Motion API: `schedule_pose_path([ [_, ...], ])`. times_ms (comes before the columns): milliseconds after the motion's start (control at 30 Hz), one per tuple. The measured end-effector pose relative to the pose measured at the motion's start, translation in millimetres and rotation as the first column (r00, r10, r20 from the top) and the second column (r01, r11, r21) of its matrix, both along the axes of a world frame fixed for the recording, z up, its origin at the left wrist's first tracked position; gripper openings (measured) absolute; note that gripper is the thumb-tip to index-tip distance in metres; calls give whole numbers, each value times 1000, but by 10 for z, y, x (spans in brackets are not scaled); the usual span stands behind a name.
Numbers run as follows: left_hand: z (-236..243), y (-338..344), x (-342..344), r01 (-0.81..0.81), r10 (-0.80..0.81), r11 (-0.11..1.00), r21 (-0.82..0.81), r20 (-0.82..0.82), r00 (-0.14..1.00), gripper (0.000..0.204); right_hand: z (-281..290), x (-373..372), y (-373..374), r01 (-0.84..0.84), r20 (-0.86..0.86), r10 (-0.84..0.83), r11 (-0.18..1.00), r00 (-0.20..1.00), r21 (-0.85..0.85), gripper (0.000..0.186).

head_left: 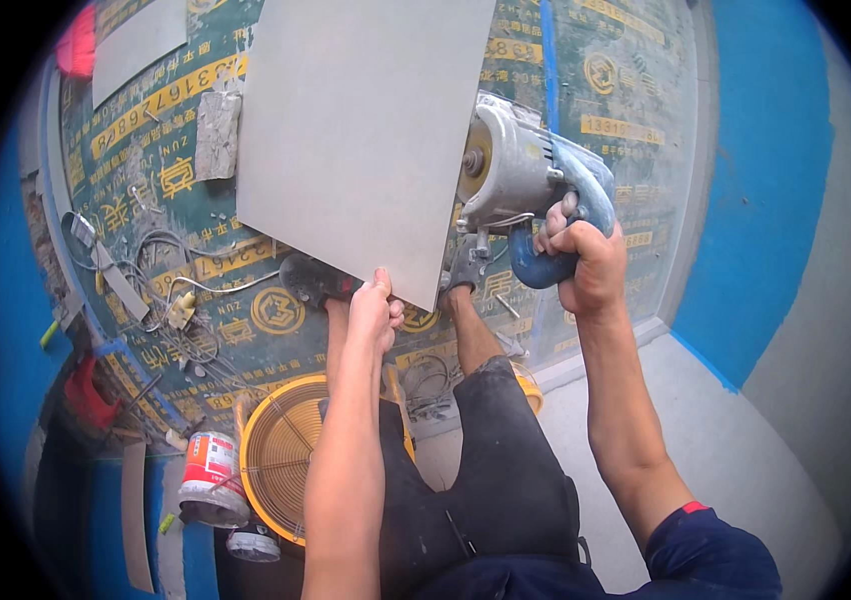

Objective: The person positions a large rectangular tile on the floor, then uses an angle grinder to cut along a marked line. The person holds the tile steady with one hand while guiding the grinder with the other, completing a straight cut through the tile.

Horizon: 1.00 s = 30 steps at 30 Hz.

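A large pale grey tile (366,120) stretches away from me above the sheeted floor. My left hand (376,312) is closed round its near edge, close to the near corner, thumb on top. In my right hand (584,250) is the blue handle of a circular saw (516,165), a dusty grey power tool with a round blade guard. The saw sits at the tile's right edge, its guard against or very near that edge. Whether the blade touches the tile is hidden.
Green printed sheeting (176,210) covers the floor. At left lie a broken tile piece (217,136), tangled cables (161,290) and another tile (141,50). A yellow round fan (281,455) and a paint bucket (214,480) stand near my left leg. A blue-painted wall (761,180) rises at right.
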<state>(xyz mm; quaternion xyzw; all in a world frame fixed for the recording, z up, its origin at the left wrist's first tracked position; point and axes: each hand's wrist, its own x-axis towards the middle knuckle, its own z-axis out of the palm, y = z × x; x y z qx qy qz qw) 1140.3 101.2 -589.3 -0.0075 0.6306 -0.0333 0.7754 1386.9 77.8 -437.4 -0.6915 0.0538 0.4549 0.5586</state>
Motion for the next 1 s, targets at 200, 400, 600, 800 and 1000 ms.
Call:
schedule_pose_path([
  [200, -10, -9, -7, -4, 4, 1000, -4, -22, 1000, 27, 3, -41, -18, 1, -4, -1, 1000, 1000, 12, 25],
  [400, -2, 0, 4, -5, 5, 1000, 2, -8, 1000, 27, 17, -53, -1, 9, 1, -9, 1000, 1000, -8, 24],
  [600, 26, 25, 31, 2, -2, 1000, -11, -11, 1000, 28, 25, -71, -20, 6, -2, -6, 1000, 1000, -19, 25],
  [800, 14, 27, 20, 6, -6, 1000, -5, -18, 1000, 28, 57, -110, -45, 7, -1, -7, 1000, 1000, -19, 26],
  [1000, 18, 12, 73, 7, -7, 1000, -1, -37, 999, 27, 42, -61, -95, -4, -12, 3, 1000, 1000, -8, 25],
])
